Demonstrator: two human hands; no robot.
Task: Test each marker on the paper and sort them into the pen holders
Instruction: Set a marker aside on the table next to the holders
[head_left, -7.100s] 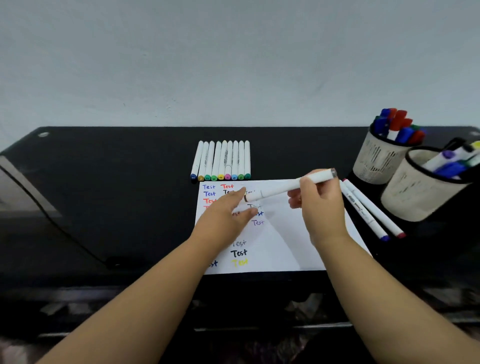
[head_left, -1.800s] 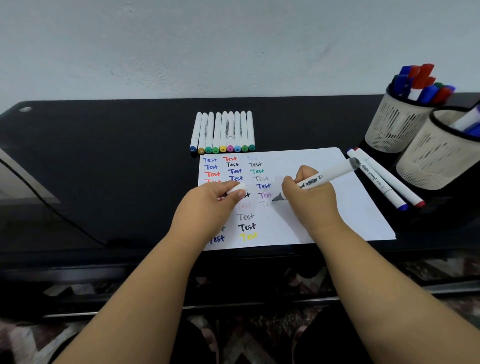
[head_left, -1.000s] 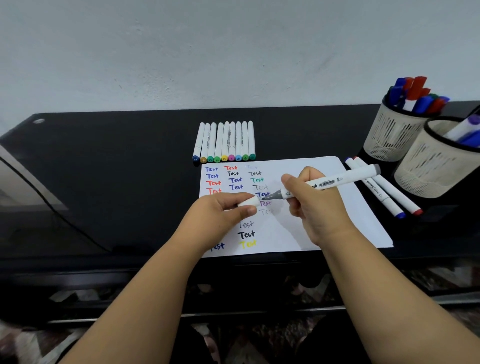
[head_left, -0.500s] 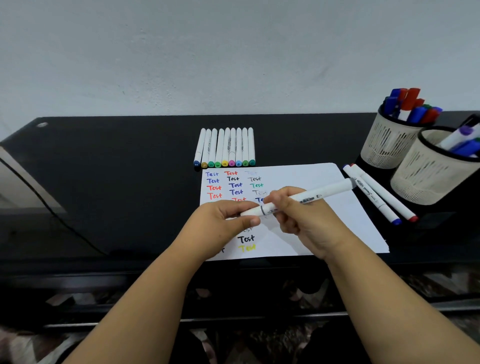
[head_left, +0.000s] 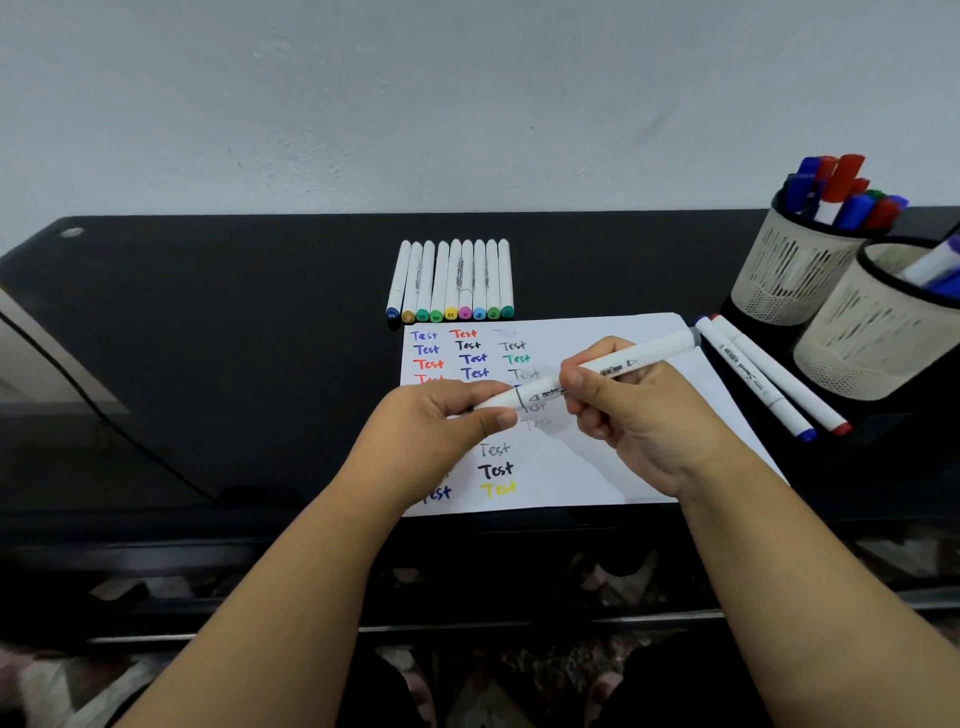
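Now marker (head_left: 597, 376), gripped between both hands (head_left: 639, 415)

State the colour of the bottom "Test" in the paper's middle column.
Yellow, on the white paper; the head view shows it.

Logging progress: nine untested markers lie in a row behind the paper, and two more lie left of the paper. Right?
Not quite. The head view shows the two loose markers lying right of the paper, beside the pen holders. The row of nine markers is behind the paper.
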